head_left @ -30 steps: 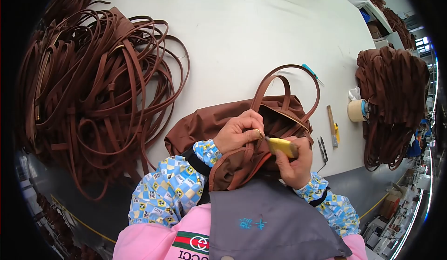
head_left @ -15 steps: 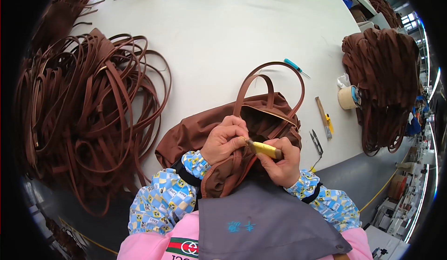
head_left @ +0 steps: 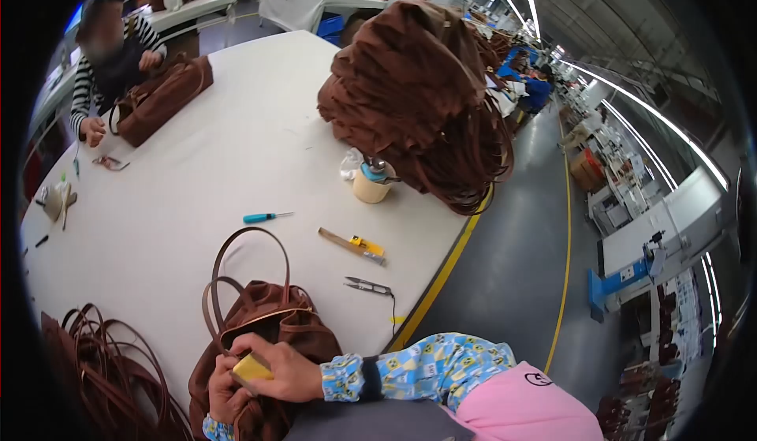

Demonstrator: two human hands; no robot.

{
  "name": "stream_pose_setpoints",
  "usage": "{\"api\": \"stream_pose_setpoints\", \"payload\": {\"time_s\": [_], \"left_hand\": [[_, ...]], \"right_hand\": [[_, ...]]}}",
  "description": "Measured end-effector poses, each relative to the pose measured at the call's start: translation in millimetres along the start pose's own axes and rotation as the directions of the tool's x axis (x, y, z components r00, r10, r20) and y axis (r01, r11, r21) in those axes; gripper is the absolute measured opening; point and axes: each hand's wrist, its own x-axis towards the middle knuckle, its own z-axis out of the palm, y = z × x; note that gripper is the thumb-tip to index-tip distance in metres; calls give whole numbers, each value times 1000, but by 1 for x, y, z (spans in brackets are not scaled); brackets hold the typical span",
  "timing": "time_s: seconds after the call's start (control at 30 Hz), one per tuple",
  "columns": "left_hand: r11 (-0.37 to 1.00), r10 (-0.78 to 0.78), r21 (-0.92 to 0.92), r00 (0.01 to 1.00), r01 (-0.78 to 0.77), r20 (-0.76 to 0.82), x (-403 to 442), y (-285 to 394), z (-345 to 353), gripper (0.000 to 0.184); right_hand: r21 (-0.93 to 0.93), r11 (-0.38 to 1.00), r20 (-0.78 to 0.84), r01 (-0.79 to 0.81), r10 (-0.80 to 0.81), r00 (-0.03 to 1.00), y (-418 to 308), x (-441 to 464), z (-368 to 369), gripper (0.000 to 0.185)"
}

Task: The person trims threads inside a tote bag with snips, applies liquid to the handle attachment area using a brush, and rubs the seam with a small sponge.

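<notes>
A brown handbag (head_left: 317, 337) with two upright strap handles and a zip opening lies on the table before me. My right hand (head_left: 290, 371) is closed around a yellow tool (head_left: 252, 368) with a blocky handle, just over the near side of the bag; its working end is hidden. Beside it, my left hand (head_left: 224, 394) grips the bag's edge near a handle base, its fingers bent and partly covered by the right hand. Whether the tool touches the bag I cannot tell.
Right of the bag lie thread snips (head_left: 368, 286), a flat stick with a yellow cutter (head_left: 353, 245) and a teal screwdriver (head_left: 266, 217). A cup (head_left: 372, 188) stands by a brown bag pile (head_left: 410, 78). Straps (head_left: 110, 370) heap at left. A co-worker (head_left: 118, 62) handles another bag.
My view has swung to the right and up, bringing the co-worker and the aisle into sight. Both hands stay together at the bag, the yellow tool still in the right.
</notes>
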Motion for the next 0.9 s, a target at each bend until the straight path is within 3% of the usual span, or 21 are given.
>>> {"api": "stream_pose_setpoints", "payload": {"time_s": [0.03,0.07,0.2,0.3,0.37,0.43,0.47,0.5,0.57,0.63,0.73,0.9], "left_hand": [[999,-35,0,998,35,-46,-1,2,5,19],[998,-61,14,992,63,-115,-2,3,9,19],[995,-93,-45,989,88,-118,-10,-8,8,15],[995,-94,-53,984,87,-150,-8,-6,10,11],[996,86,10,987,-85,-137,-12,-25,5,10],[986,107,-95,951,-140,-291,-8,-15,17,11],[998,-18,-68,972,2,-236,-5,2,11,10],[996,1,-92,973,-23,-231,-10,-11,11,10],[994,95,-39,989,-100,-109,-8,-14,5,8],[989,65,-130,994,-77,-92,-7,-6,6,6],[976,34,-209,995,-54,-96,-7,-4,8,6],[967,29,-246,989,-63,-142,-10,-8,12,7]], "right_hand": [[41,999,46,-26,24,999,-2,0,2,36],[-10,997,59,77,-76,995,8,-1,8,35],[-110,993,102,49,-38,994,7,-5,6,31],[-87,996,114,19,-9,993,13,-8,3,32],[-79,997,131,-17,27,991,15,-13,-3,31],[-174,985,214,12,26,976,16,-19,-12,31],[-276,961,237,9,59,970,22,-26,-14,29],[-280,960,240,-7,77,968,20,-30,-17,28],[-261,962,144,84,-47,989,10,-24,-22,30],[-195,980,83,33,-17,996,-1,-12,-22,32],[-262,949,71,176,-163,984,-9,5,-9,34],[-321,934,145,156,-115,983,6,-11,-2,34]]}}
